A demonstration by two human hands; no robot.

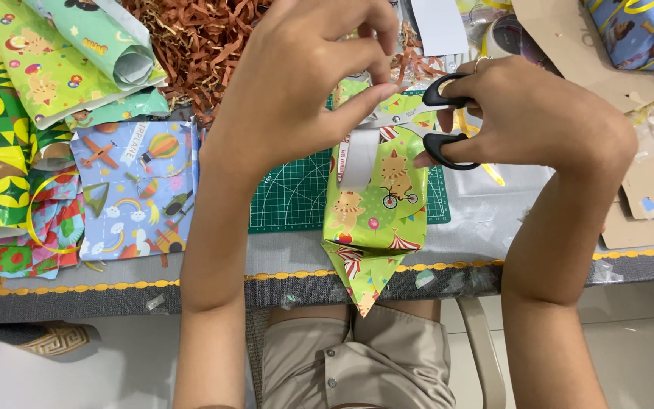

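Note:
My left hand pinches the top edge of green cartoon wrapping paper folded round a box on a green cutting mat. The paper's pointed flap hangs over the table's front edge. My right hand holds black-handled scissors, fingers through the loops; the blades point left under my left hand and are mostly hidden. A white strip shows where the paper gapes.
Rolled and flat wrapping sheets lie at the left, a light blue sheet beside the mat. Brown shredded paper sits behind. Cardboard pieces and a wrapped blue parcel are at the right.

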